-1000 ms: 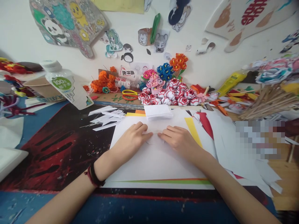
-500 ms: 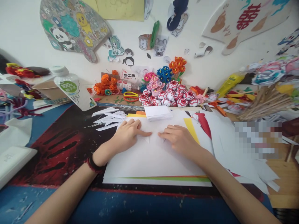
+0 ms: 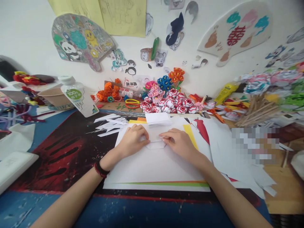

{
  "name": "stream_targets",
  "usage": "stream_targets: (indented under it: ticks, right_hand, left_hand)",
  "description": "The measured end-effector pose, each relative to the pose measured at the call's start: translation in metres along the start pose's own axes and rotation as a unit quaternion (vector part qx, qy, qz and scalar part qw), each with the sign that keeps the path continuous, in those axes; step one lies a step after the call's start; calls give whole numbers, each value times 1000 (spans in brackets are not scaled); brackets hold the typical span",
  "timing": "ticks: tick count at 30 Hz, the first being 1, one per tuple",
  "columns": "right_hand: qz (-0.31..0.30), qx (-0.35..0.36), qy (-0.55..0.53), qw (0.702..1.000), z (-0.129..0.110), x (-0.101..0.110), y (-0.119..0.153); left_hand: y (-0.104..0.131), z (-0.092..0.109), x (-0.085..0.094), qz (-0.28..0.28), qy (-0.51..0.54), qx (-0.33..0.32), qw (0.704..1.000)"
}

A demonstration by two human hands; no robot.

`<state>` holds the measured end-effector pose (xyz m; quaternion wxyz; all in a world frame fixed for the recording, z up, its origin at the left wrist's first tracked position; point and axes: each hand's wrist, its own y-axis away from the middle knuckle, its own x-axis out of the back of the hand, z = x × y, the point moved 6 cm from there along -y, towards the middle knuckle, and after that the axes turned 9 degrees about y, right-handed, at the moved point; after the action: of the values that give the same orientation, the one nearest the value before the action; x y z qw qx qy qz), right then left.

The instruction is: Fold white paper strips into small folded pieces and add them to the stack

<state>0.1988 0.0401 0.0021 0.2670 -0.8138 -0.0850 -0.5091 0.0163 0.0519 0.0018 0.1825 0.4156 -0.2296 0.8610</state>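
A small folded piece of white paper (image 3: 156, 145) lies on a large white sheet (image 3: 152, 167) in front of me. Its left end is pinched by my left hand (image 3: 134, 141), thumb against curled fingers. At the right end, the fingers of my right hand (image 3: 178, 142) close on the same piece. The fold's slanted corners show between the two hands. Just beyond them sits a stack of small white papers (image 3: 158, 119). Yellow and green sheets peek out from beneath the large white one.
White paper strips (image 3: 110, 123) lie to the left. Red-and-white paper flowers (image 3: 172, 103) crowd the back, beside a tilted white bottle (image 3: 79, 99). More white sheets (image 3: 231, 152) spread at right, near a bundle of thin sticks (image 3: 256, 107). A white box (image 3: 16, 169) stands far left.
My hands have drawn back from pointing fingers on the paper to pinching its ends. A raised lower fold now shows between them. The view has tilted up and turned slightly right.
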Motion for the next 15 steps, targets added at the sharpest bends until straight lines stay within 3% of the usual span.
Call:
stream_targets:
  ticks: [3, 9, 15]
  right_hand:
    - [5, -39, -54, 998, 7, -3, -2]
    - [-18, -42, -95, 994, 7, -4, -4]
    - [-49, -59, -125, 989, 3, -6, -5]
  left_hand:
    - [0, -5, -7, -9, 15, 4, 1000]
    - [0, -11, -6, 3, 84, 36, 996]
    - [0, -1, -4, 4, 110, 40, 993]
